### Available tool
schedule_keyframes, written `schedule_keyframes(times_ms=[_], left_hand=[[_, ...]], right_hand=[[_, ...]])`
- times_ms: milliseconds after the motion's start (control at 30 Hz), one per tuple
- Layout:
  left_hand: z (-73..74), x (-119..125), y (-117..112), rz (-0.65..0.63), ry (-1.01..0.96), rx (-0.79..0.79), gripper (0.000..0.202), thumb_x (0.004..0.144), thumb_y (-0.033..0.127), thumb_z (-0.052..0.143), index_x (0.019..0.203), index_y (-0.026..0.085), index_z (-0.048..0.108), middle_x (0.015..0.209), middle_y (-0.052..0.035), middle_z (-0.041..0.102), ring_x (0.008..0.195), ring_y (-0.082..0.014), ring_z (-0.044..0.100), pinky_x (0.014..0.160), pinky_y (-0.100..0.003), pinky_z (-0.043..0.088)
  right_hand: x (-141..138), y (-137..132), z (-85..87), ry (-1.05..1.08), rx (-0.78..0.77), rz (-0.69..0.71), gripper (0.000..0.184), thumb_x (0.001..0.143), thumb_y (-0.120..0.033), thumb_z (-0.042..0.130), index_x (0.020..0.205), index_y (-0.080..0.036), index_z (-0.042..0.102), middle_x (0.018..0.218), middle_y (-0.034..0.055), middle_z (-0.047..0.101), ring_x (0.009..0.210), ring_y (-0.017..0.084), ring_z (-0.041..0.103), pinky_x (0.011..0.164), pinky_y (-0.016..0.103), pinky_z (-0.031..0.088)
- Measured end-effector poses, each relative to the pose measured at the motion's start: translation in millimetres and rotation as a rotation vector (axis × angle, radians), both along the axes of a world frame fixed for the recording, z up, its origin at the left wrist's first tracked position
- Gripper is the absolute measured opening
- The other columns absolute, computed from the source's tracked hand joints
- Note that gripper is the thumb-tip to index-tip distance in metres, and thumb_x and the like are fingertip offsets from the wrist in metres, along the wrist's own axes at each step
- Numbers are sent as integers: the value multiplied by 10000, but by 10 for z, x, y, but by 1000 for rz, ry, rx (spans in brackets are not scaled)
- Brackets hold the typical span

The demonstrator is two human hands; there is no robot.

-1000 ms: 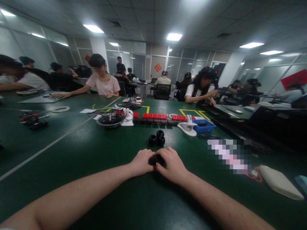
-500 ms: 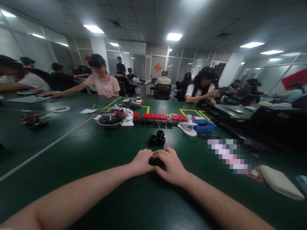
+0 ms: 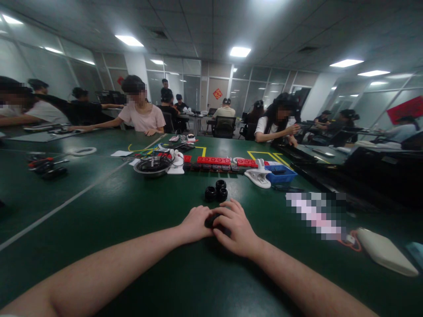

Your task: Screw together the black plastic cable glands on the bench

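Observation:
Close together on the green table, my left hand [image 3: 195, 223] and my right hand [image 3: 235, 226] meet around a dark black object [image 3: 210, 219], mostly hidden by the fingers, so its kind does not show. My left hand is closed on its left side. Bent and slightly apart, the fingers of my right hand curve over its right side. Just beyond my fingertips sit three short, shiny black rounded pieces with hollow tops, among them a left one [image 3: 210, 193], a back one [image 3: 220, 184] and a right one [image 3: 222, 193], grouped closely.
Farther back lie a row of red blocks [image 3: 214, 160], a metal bowl [image 3: 152, 166], a white clamp [image 3: 258, 176] and a blue bin [image 3: 280, 173]. Black-and-orange tools [image 3: 48, 165] lie left, a cream pouch [image 3: 385, 251] right. Other people sit around the table and beyond.
My right hand's fingers have lifted and spread a little over the black object. My left hand stays almost where it was. The three black pieces have not moved.

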State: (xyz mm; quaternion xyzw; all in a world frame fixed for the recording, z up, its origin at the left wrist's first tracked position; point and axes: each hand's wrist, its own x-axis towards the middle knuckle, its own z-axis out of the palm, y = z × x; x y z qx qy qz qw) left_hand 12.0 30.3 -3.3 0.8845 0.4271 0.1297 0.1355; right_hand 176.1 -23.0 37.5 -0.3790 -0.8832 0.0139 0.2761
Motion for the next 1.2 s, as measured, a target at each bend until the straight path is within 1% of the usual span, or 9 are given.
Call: schedule_keyframes(times_ms=[133, 200, 367, 467, 600, 800, 900, 1033, 1200], left_hand=[[25, -9, -6, -25, -1, 13, 446, 663, 563, 592, 940, 214, 568, 883, -19, 563, 836, -219, 508, 719, -313, 380], [25, -12, -4, -26, -11, 10, 470, 650, 580, 596, 944, 215, 572, 879, -19, 562, 835, -220, 506, 718, -314, 378], [27, -11, -13, -24, -6, 18, 425, 656, 550, 603, 923, 219, 581, 847, -12, 561, 807, -212, 506, 696, -302, 369], [27, -8, -22, -33, -19, 31, 408, 664, 539, 597, 915, 219, 578, 834, -9, 555, 795, -206, 500, 684, -295, 365], [15, -3, -19, -31, -22, 39, 379, 669, 528, 589, 878, 212, 575, 800, -6, 548, 769, -201, 494, 650, -286, 358], [2, 0, -7, -16, 4, 23, 361, 679, 480, 589, 913, 206, 566, 841, -14, 551, 799, -208, 496, 671, -295, 369], [-3, 3, 0, -11, 16, 13, 340, 684, 424, 594, 950, 217, 556, 866, -9, 556, 819, -205, 505, 714, -303, 376], [-14, 7, 11, -1, 35, 18, 309, 677, 399, 599, 916, 206, 562, 856, -9, 561, 819, -207, 512, 717, -304, 381], [-24, -6, 13, -21, -10, 15, 313, 675, 414, 604, 917, 220, 564, 886, -2, 575, 827, -205, 513, 705, -297, 381]], right_hand=[[40, 73, -11, 63, 12, -229, 160, 750, -275, 530, 882, -190, 560, 925, 59, 597, 913, 222, 466, 839, 392, 339], [47, 99, -15, 47, -16, -310, 204, 744, -327, 554, 893, -187, 552, 889, 61, 595, 870, 225, 477, 775, 377, 356], [15, 97, 5, -37, -82, -352, 233, 711, -398, 602, 812, -191, 566, 814, 37, 602, 819, 216, 484, 730, 365, 342], [-3, 81, 26, -38, -105, -332, 198, 710, -361, 609, 796, -186, 578, 806, 32, 603, 817, 207, 482, 735, 357, 339], [-14, 63, 35, -10, -117, -258, 163, 696, -245, 595, 846, -180, 589, 867, 37, 610, 861, 201, 476, 778, 354, 335], [-22, 37, 26, 12, -122, -154, 268, 672, -139, 549, 929, -198, 592, 940, 27, 623, 887, 201, 461, 803, 362, 328], [-26, 21, 19, 19, -105, -99, 286, 668, -128, 548, 937, -211, 595, 972, 9, 632, 900, 200, 454, 830, 373, 315], [-32, 2, 7, 26, -69, -44, 209, 691, -153, 542, 880, -209, 612, 987, 2, 642, 949, 207, 450, 892, 401, 282], [-14, -3, 2, 12, -53, -7, 110, 716, -183, 522, 739, -223, 622, 976, -17, 651, 1013, 222, 453, 998, 475, 153]])
